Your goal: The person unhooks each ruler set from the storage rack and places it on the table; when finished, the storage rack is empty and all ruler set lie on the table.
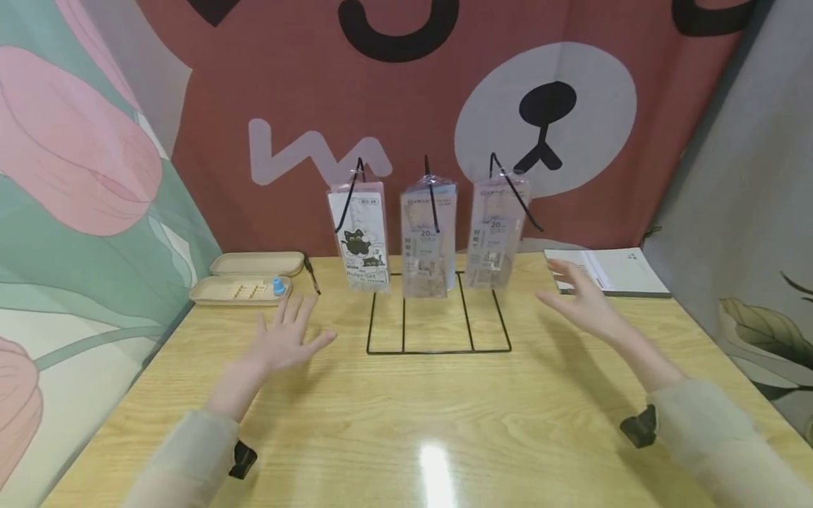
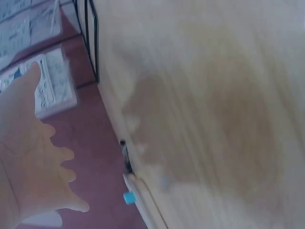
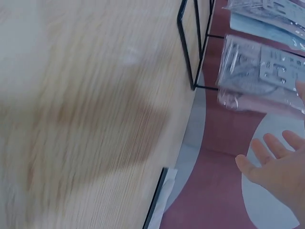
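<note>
Both hands hover over the wooden table with nothing in them. My left hand (image 1: 282,343), fingers spread, is left of a black wire display rack (image 1: 438,351) and nearest the pencil case. To the rack's right, my right hand (image 1: 584,303) has its fingers loosely extended, close to a notebook. Three clear packs hang on the rack's hooks: a ruler set (image 1: 367,250) with black cats at left, a pinkish see-through pack (image 1: 424,247) in the middle, and a similar pack (image 1: 497,236) at right. In the right wrist view, the right hand (image 3: 281,176) appears below the hanging packs.
An opened beige pencil case (image 1: 257,264) lies at the back left, with small yellowish pieces and a blue item (image 1: 278,286) in it. Beside it is a black pen (image 1: 312,275). At the back right lies the notebook (image 1: 625,271). A printed curtain (image 1: 286,212) hangs behind the table.
</note>
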`<state>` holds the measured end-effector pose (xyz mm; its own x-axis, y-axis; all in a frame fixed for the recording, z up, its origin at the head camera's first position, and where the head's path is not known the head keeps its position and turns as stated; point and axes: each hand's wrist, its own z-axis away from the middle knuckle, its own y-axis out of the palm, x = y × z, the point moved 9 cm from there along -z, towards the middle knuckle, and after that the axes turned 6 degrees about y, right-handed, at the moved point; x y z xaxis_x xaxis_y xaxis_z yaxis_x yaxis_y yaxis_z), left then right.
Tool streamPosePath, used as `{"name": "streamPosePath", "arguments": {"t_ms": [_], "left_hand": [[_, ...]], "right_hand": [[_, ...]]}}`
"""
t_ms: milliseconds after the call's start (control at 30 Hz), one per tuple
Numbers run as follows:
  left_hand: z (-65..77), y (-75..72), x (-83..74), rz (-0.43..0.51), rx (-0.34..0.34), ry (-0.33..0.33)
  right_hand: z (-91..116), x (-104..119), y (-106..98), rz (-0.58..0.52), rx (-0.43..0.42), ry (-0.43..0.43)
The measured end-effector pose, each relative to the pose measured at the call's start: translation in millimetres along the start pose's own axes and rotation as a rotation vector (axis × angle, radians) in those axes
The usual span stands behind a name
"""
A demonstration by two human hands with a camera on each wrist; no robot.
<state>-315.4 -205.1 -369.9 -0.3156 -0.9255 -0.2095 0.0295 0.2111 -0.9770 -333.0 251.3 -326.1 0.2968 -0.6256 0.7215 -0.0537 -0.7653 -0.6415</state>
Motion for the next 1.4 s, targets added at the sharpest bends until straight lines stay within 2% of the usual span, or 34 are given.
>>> {"name": "streamPosePath", "arguments": {"t_ms": [300, 467, 600, 767, 933, 1133, 1400], "left_hand": [[-11.9, 28.1, -42.8, 0.089, 0.072, 0.089], [-23.9, 37.8, -63.4, 0.09, 0.107, 0.136], [-31.9, 47.8, -73.9, 0.075, 0.133, 0.173], [-40.4, 59.7, -80.0, 0.089, 0.166, 0.183], [-48.4, 68.9, -78.3, 0.058, 0.187, 0.163], [-53.5, 75.2, -77.0, 0.054, 0.226, 0.156], [-53.7, 77.7, -74.8, 0.061, 0.245, 0.151]], "right_hand": [[-20, 2, 10, -0.07, -0.002, 0.063], [-31, 0, 16, -0.137, 0.011, 0.111], [-38, 2, 20, -0.192, 0.001, 0.138], [-44, 3, 24, -0.219, -0.039, 0.169], [-47, 1, 29, -0.198, -0.042, 0.204], [-52, 2, 33, -0.207, -0.049, 0.199], [-55, 1, 39, -0.203, -0.068, 0.193]]}}
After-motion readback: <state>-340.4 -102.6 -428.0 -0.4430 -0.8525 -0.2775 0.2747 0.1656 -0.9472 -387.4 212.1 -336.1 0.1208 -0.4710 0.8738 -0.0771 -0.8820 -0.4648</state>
